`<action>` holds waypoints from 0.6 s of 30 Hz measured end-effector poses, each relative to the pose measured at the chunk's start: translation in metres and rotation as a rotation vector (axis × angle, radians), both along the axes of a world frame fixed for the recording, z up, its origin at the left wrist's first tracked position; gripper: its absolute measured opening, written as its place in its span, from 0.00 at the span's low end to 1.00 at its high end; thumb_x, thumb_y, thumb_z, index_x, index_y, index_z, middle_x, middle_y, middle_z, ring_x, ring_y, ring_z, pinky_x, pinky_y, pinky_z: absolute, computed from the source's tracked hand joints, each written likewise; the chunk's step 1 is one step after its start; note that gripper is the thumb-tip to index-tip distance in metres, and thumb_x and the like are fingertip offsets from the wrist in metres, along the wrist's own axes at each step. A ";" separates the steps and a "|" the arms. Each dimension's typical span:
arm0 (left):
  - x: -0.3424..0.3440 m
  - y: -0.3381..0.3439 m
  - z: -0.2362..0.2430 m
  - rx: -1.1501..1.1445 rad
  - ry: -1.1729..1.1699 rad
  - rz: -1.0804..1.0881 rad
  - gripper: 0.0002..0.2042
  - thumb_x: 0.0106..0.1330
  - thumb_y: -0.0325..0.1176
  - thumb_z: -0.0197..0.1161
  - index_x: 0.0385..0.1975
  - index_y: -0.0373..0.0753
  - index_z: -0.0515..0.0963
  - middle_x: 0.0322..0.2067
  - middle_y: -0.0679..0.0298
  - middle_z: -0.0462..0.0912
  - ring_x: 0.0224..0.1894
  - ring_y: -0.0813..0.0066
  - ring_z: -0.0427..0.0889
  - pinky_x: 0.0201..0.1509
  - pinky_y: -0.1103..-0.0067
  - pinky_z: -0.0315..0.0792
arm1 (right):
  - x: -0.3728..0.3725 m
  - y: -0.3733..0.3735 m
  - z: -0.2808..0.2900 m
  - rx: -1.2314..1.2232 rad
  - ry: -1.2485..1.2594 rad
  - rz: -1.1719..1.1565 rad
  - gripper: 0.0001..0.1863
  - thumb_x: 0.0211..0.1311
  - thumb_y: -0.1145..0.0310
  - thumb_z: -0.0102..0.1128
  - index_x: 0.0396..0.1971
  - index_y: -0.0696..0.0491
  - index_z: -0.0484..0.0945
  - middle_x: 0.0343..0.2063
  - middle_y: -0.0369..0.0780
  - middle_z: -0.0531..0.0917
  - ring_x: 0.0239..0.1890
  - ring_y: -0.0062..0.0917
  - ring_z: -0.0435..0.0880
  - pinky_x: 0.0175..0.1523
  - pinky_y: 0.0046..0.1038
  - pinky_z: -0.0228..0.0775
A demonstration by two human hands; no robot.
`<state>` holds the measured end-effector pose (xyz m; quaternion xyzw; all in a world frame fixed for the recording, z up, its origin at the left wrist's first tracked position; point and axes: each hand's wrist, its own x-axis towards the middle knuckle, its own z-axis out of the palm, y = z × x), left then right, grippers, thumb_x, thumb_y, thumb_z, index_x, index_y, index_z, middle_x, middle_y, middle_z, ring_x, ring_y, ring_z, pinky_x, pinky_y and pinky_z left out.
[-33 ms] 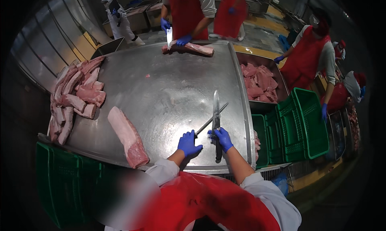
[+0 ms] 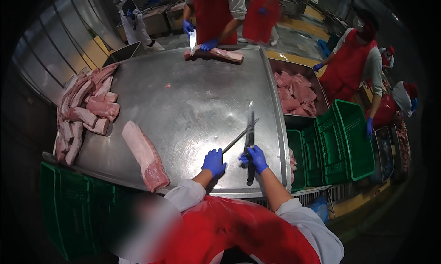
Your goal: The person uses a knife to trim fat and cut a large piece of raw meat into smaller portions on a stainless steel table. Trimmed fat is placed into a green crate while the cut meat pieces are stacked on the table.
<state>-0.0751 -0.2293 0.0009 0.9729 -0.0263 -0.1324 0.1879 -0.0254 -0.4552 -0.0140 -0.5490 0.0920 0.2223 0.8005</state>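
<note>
In my gloved left hand [image 2: 214, 163] is a thin sharpening steel [image 2: 233, 143], angled forward and right over the steel table [image 2: 165, 89]. My gloved right hand [image 2: 256, 159] grips a long knife [image 2: 250, 130] by its black handle, blade pointing away from me and crossing the steel; whether they touch I cannot tell. A long slab of pale pink meat [image 2: 144, 153] lies left of my left hand.
Meat strips [image 2: 80, 112] are piled at the left. A co-worker [image 2: 211, 11] holds a knife on meat across the table. Another worker [image 2: 349, 71] stands right, near a meat-filled bin [image 2: 296, 94] and green crates [image 2: 349, 140]. More green crates [image 2: 64, 204] stand lower left.
The knife's tip has swung slightly to the right and the steel's tip has shifted a little left. Both my hands keep their grip.
</note>
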 end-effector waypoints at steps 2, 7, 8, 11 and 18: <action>0.009 0.006 -0.013 0.016 0.047 0.034 0.21 0.65 0.42 0.62 0.50 0.33 0.71 0.47 0.48 0.78 0.50 0.49 0.79 0.54 0.61 0.74 | -0.002 -0.039 0.008 -0.108 -0.062 -0.029 0.10 0.74 0.64 0.53 0.45 0.52 0.66 0.27 0.41 0.81 0.21 0.26 0.83 0.22 0.25 0.74; -0.005 0.046 -0.026 -0.024 0.089 0.105 0.19 0.65 0.46 0.61 0.43 0.34 0.76 0.40 0.47 0.83 0.43 0.47 0.83 0.49 0.61 0.77 | -0.028 -0.103 0.027 -0.333 -0.188 -0.156 0.18 0.73 0.70 0.52 0.58 0.53 0.62 0.25 0.42 0.83 0.16 0.17 0.75 0.21 0.19 0.67; -0.009 0.050 -0.038 -0.156 0.100 0.069 0.19 0.65 0.45 0.61 0.43 0.34 0.76 0.39 0.46 0.83 0.43 0.46 0.83 0.48 0.61 0.76 | -0.033 -0.107 0.023 -0.350 -0.209 -0.134 0.24 0.73 0.71 0.51 0.64 0.52 0.57 0.26 0.42 0.84 0.16 0.17 0.75 0.22 0.20 0.68; -0.033 0.040 -0.035 -0.295 0.176 0.011 0.19 0.68 0.43 0.59 0.46 0.32 0.72 0.40 0.42 0.82 0.43 0.42 0.82 0.47 0.60 0.75 | -0.061 -0.100 -0.002 -0.462 -0.205 -0.002 0.36 0.71 0.74 0.50 0.75 0.48 0.47 0.28 0.42 0.84 0.17 0.19 0.77 0.23 0.21 0.70; -0.064 0.041 0.004 -0.209 0.274 -0.109 0.23 0.70 0.47 0.52 0.51 0.32 0.72 0.43 0.41 0.82 0.47 0.43 0.82 0.53 0.60 0.74 | -0.126 -0.065 0.098 -0.668 0.011 0.723 0.45 0.69 0.73 0.54 0.76 0.28 0.40 0.28 0.42 0.85 0.20 0.22 0.82 0.28 0.27 0.77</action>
